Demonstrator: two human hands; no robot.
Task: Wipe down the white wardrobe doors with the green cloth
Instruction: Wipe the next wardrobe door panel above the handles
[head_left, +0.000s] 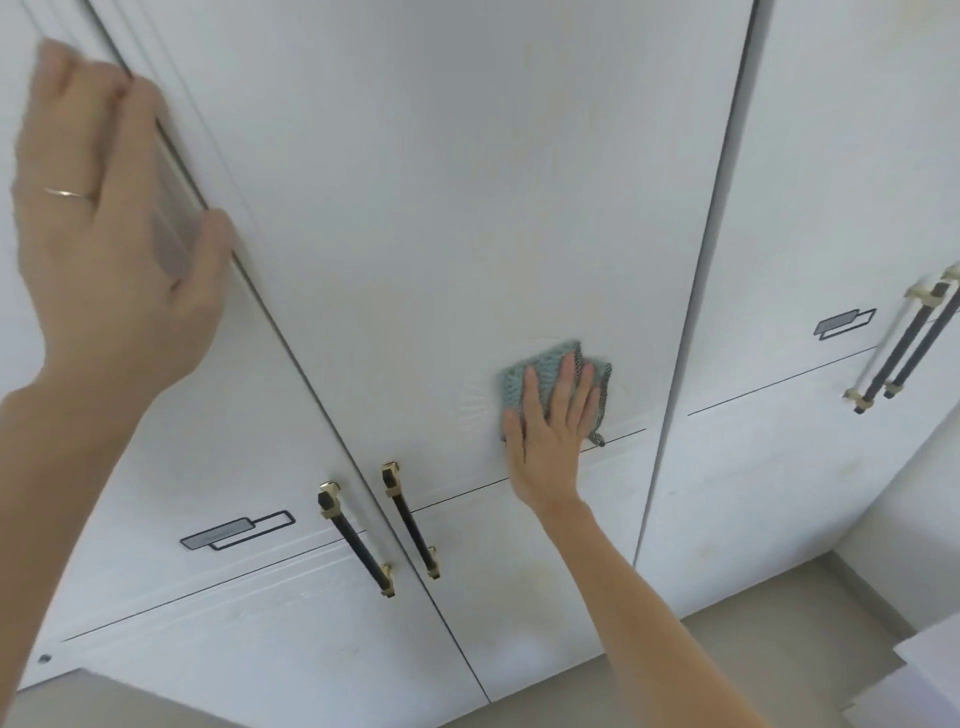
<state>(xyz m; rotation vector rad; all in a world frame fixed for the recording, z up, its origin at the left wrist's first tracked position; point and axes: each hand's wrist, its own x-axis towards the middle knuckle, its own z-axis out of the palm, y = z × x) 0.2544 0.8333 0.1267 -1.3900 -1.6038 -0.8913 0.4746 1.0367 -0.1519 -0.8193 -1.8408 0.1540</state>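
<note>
White wardrobe doors fill the view. My right hand (550, 426) presses the folded green cloth (540, 371) flat against the middle door (467, 208), fingers straight, just above a thin horizontal groove. Part of the cloth is hidden under the palm. My left hand (109, 218) is raised against the left door (218, 467), its fingers bent around that door's right-hand edge up high and its thumb lying on the front of the door. A ring shows on one finger.
Two black-and-gold bar handles (358, 538) (410, 519) flank the seam below my hands. Another handle pair (904, 343) sits on the right door. Beige floor (753, 654) runs along the base, with a white object's corner (930, 660) at lower right.
</note>
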